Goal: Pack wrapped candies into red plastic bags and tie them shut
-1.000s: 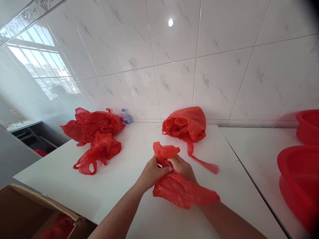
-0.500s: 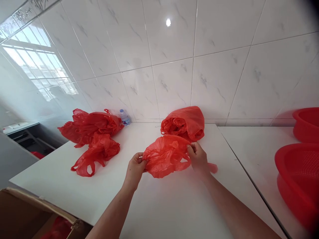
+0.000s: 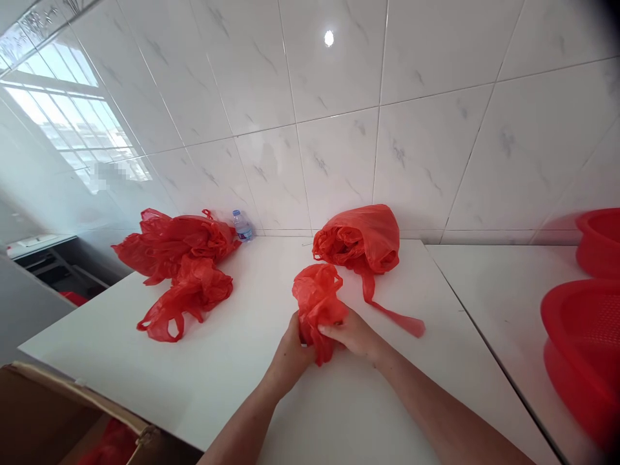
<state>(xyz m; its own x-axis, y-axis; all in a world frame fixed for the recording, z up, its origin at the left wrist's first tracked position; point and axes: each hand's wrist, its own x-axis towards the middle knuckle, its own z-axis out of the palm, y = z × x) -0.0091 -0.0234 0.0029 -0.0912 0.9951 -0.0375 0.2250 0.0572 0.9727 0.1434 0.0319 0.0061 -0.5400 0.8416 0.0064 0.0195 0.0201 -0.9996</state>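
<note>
Bunched up between my two hands is a thin red plastic bag [image 3: 317, 290], held just above the white table [image 3: 368, 400]. My left hand [image 3: 289, 355] grips it from the left, its fingers partly hidden behind the plastic. From the right, my right hand [image 3: 353, 332] closes on it with the thumb across the front. Beyond them, against the wall, lies a large stuffed red bag [image 3: 372, 236], with a red strip [image 3: 397, 318] trailing from it toward the front right.
At the left rests a heap of crumpled red bags [image 3: 179, 248], with a small water bottle [image 3: 242, 226] behind it. A cardboard box [image 3: 72, 394] holding red plastic stands at the lower left. Red baskets [image 3: 557, 310] are at the right, and a tiled wall [image 3: 334, 161] closes off the back.
My hands have come together from the bag's two sides, and the spread-out bag is now gathered into a bunch. The red strip by the stuffed bag has come fully into sight.
</note>
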